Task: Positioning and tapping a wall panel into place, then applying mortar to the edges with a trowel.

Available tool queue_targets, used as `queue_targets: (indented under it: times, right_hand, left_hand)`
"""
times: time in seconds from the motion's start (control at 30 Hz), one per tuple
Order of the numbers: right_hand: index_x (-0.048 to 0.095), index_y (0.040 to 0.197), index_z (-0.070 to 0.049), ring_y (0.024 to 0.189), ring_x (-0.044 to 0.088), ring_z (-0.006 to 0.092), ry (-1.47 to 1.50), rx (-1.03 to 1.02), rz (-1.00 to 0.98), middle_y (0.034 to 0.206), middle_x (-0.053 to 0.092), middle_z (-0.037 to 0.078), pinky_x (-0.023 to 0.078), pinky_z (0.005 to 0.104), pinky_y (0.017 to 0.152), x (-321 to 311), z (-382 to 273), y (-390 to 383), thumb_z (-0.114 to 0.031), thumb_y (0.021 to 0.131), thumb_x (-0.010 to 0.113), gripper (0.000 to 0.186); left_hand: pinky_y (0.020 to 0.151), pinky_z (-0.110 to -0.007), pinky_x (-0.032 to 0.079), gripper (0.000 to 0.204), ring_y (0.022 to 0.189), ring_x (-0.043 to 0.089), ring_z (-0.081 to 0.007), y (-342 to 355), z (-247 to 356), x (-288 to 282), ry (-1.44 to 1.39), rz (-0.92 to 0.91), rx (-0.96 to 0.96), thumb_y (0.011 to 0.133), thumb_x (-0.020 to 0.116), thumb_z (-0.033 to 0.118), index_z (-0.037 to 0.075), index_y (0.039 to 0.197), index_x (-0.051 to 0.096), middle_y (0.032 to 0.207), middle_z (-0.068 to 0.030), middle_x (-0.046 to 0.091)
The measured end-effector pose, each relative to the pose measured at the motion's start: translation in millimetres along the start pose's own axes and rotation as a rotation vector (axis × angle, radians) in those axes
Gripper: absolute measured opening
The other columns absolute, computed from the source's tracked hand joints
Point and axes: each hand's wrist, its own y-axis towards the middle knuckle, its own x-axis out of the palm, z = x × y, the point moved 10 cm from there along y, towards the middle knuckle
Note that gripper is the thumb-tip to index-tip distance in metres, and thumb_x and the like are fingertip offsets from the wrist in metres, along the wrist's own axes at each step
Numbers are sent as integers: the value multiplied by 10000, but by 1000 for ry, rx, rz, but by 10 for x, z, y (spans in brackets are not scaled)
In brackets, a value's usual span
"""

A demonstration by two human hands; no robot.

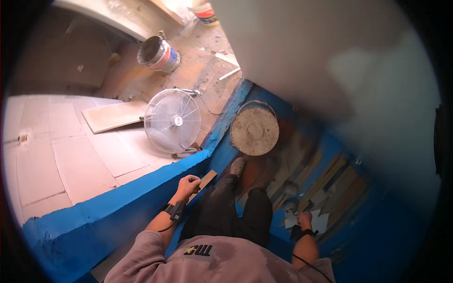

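2 curled grips, closure and contents unclear to me: left hand (190, 184) by the flat tan wooden strip (208, 178), left of the round dusty-grey bucket (255, 129); right hand (305, 220) by flat white scraps (322, 223), right of it. A misstep could tip the bucket.

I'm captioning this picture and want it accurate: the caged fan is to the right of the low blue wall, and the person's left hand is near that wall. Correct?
Not quite: the head view shows the caged fan left of the low blue wall. The left hand is indeed near it.
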Motion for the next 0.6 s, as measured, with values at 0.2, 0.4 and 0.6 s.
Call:
queue_targets:
  times: [0.2,0.4,0.6]
  right_hand:
    - [578,1100,-37,533,576,192,645,-224,143,768,620,74,406,366,447,-1404,-3458,-1225,-285,970,542,282]
    - [611,1044,-32,503,568,191,353,-319,222,729,616,61,392,348,435,-1927,-5068,-1473,-253,966,531,248]
    - [644,951,36,536,607,202,91,-601,298,745,634,109,466,373,494,-1990,-6395,-1230,-228,920,565,277]
  left_hand:
    - [559,-256,483,164,645,602,-126,-522,-249,-564,-365,154,65,867,645,164,15,933,656,767,-62,638]
    - [600,-286,500,166,720,626,-143,-875,-887,-759,-484,208,-53,883,641,216,59,937,643,809,-38,647]
    - [636,-267,479,274,806,642,-120,-1018,-1279,-1136,-640,347,-12,873,653,239,45,1067,651,886,-22,680]
